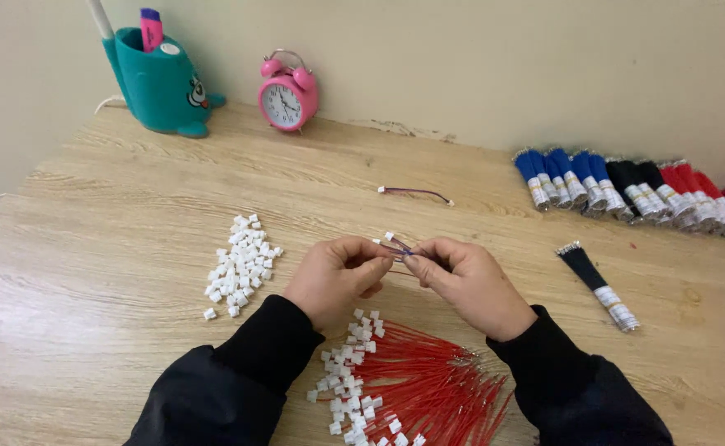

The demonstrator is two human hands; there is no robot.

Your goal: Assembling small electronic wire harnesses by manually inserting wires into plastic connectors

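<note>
- Head view shows me my left hand and my right hand close together over the wooden table, fingertips almost meeting.
- Both hands are pressed together on one thin wire; each pinches it between thumb and forefinger. A small white connector sits at its end, just above the left fingers.
- Just under my wrists lies a bunch of red wires with white connectors; my black sleeves cover part of it, so I cannot count them.
- At the left of my left hand is one loose pile of white connectors, too many to count.
- Beyond the hands, one finished wire lies alone, with a connector at each end.
- At the right I see a row of wire bundles: blue, black and red ones; the exact number I cannot tell.
- One black bundle lies apart, near my right hand.
- By the wall stand one pink alarm clock and one teal pen holder.
</note>
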